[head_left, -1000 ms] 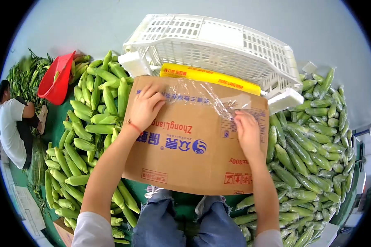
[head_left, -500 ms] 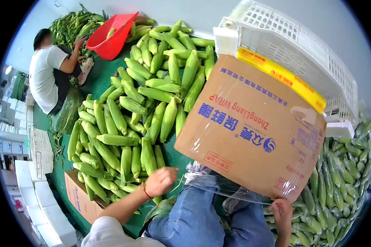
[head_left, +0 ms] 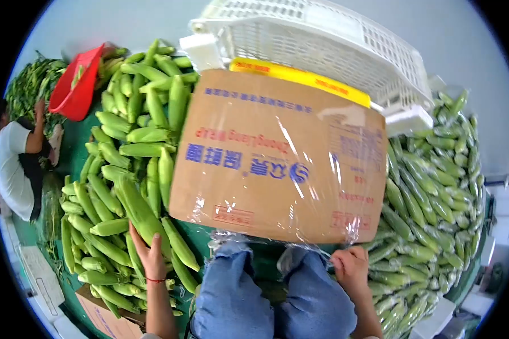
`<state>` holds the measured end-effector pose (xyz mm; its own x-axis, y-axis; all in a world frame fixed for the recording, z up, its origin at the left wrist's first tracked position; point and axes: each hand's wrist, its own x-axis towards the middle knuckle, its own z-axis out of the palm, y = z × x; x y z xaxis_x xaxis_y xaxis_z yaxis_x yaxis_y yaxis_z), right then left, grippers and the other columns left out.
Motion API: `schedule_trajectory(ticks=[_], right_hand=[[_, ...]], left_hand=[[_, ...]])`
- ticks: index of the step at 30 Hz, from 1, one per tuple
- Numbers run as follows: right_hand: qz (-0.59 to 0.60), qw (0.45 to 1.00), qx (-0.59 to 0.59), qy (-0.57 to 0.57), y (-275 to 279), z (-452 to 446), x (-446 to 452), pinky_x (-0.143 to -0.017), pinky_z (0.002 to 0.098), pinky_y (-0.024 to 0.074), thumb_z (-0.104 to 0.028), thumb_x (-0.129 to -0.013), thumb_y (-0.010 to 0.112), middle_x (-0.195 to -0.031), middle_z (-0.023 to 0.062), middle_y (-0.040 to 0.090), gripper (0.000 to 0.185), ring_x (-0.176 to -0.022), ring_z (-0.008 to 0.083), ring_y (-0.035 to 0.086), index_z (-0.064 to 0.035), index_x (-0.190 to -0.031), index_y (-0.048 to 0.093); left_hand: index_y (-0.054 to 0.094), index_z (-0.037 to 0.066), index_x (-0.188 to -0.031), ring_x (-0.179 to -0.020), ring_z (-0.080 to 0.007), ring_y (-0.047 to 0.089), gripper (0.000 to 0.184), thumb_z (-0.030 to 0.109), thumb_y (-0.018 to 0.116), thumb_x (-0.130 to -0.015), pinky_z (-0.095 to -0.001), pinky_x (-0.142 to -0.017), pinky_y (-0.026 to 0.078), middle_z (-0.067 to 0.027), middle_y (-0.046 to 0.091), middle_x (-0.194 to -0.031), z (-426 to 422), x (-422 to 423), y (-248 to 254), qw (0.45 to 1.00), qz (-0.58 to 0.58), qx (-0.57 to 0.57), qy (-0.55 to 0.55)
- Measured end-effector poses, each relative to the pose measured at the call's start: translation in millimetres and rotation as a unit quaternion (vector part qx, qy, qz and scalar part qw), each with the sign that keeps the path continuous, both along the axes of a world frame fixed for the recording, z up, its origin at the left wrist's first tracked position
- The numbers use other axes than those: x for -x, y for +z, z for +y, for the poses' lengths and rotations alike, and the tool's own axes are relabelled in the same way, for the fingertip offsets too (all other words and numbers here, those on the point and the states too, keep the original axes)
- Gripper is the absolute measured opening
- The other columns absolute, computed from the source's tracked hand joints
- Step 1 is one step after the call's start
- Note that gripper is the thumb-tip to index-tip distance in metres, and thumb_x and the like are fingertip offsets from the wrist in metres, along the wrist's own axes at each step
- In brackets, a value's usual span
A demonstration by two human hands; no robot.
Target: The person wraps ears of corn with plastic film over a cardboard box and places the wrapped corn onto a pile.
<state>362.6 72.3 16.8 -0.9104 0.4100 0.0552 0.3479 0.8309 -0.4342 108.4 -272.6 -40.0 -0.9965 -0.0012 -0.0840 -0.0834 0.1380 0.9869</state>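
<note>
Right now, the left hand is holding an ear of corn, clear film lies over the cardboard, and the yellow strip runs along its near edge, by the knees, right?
Not quite: the head view shows the yellow strip along the far edge of the cardboard, by the white crate. The left hand does hold an ear of corn, and clear film lies over the cardboard.

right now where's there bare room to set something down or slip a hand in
Bare green floor shows below the red tub, beside the unwrapped corn; a narrow strip separates that corn from the cardboard box. The box top carries only clear film. Crowded: both corn piles, unwrapped left, wrapped corn right.
</note>
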Motion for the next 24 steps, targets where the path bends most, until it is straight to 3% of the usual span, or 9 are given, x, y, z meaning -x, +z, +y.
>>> schedule_trajectory(ticks=[2,3,7,10,11,17,20,22,24], right_hand=[[0.002,1.0,-0.016,-0.017,1.4,-8.0,0.2,-0.069,0.0392,0.0421,-0.011,-0.08,0.069,-0.073,0.0049,0.062,0.007,-0.072,0.0253,0.055,-0.0101,-0.084,0.064],[0.001,1.0,-0.022,-0.018,2.4,-8.5,0.6,-0.066,0.039,0.0431,-0.008,-0.08,0.067,-0.072,0.0057,0.062,0.007,-0.069,0.026,0.056,-0.009,-0.085,0.062],[-0.073,0.997,0.036,-0.013,23.7,-8.0,-4.3,-0.067,0.0391,0.0481,-0.008,-0.087,0.061,-0.076,0.0088,0.062,0.008,-0.068,0.0274,0.06,-0.0058,-0.095,0.06],[0.105,0.821,0.537,-0.163,54.1,0.5,-3.8,-0.085,0.0381,0.0494,-0.008,-0.089,0.06,-0.092,0.0131,0.067,0.014,-0.086,0.0305,0.064,-0.0016,-0.102,0.059],[0.176,0.839,0.498,-0.134,53.3,5.5,17.0,-0.093,0.0382,0.0459,-0.01,-0.089,0.062,-0.099,0.0129,0.066,0.019,-0.095,0.0314,0.062,-0.001,-0.105,0.059],[0.135,0.987,-0.082,0.043,-17.1,37.4,139.7,-0.086,0.0373,0.0446,-0.036,-0.084,0.067,-0.105,0.0087,0.064,0.038,-0.1,0.027,0.059,-0.0053,-0.107,0.062],[0.132,0.983,-0.122,0.045,-26.7,42.6,150.2,-0.076,0.0372,0.0443,-0.045,-0.083,0.064,-0.102,0.0074,0.064,0.042,-0.092,0.0244,0.058,-0.0068,-0.1,0.063],[0.179,0.971,-0.147,0.053,-30.0,45.9,156.4,-0.069,0.0375,0.0448,-0.043,-0.081,0.066,-0.092,0.0043,0.063,0.036,-0.083,0.0229,0.058,-0.009,-0.092,0.064],[0.204,0.966,-0.15,0.054,-26.5,46.1,161.4,-0.067,0.0363,0.0447,-0.042,-0.08,0.066,-0.087,0.003,0.062,0.033,-0.081,0.0226,0.058,-0.0101,-0.09,0.065]], left_hand=[[0.04,0.007,-0.143,-0.11,-0.028,0.057,0.08,0.003,0.074,-0.071,-0.0381,-0.093,0.048,-0.0162,0.054,-0.125,25.9,14.7,34.1,0.958,0.089,0.139,-0.236],[0.055,0.013,-0.134,-0.108,-0.0302,0.058,0.072,0.006,0.078,-0.066,-0.0388,-0.094,0.048,-0.0182,0.055,-0.122,78.6,28.2,78.6,0.825,0.316,0.287,-0.37],[0.058,0.026,-0.13,-0.102,-0.028,0.062,0.07,0.019,0.08,-0.064,-0.0357,-0.08,0.055,-0.009,0.058,-0.119,197.3,17.5,90.8,0.668,0.398,0.256,-0.575],[0.058,0.027,-0.13,-0.098,-0.025,0.064,0.067,0.021,0.078,-0.067,-0.0343,-0.076,0.056,-0.0078,0.059,-0.119,223.7,26.6,76.5,0.64,0.345,0.28,-0.627],[0.057,0.024,-0.131,-0.103,-0.0276,0.063,0.067,0.023,0.078,-0.068,-0.0356,-0.079,0.056,-0.0105,0.059,-0.119,226.1,27.3,80.9,0.624,0.332,0.307,-0.637],[0.057,0.01,-0.126,-0.103,-0.0309,0.064,0.053,0.021,0.073,-0.077,-0.0383,-0.078,0.056,-0.0151,0.056,-0.127,165.4,3.6,49.1,0.806,0.355,0.307,-0.361],[0.063,0.007,-0.11,-0.08,-0.0281,0.069,0.029,0.017,0.068,-0.084,-0.0343,-0.065,0.058,-0.0133,0.066,-0.11,109.2,11.5,28.0,0.731,0.396,0.403,-0.382],[0.067,0.006,-0.095,-0.058,-0.0228,0.065,0.01,0.006,0.065,-0.085,-0.0326,-0.052,0.053,-0.0104,0.068,-0.075,122.5,47.2,43.5,0.835,0.363,0.261,-0.32],[0.07,0.005,-0.09,-0.068,-0.0274,0.066,0.008,0.003,0.066,-0.084,-0.0345,-0.06,0.052,-0.011,0.067,-0.077,165.0,83.7,82.1,0.871,0.326,0.203,-0.306]])
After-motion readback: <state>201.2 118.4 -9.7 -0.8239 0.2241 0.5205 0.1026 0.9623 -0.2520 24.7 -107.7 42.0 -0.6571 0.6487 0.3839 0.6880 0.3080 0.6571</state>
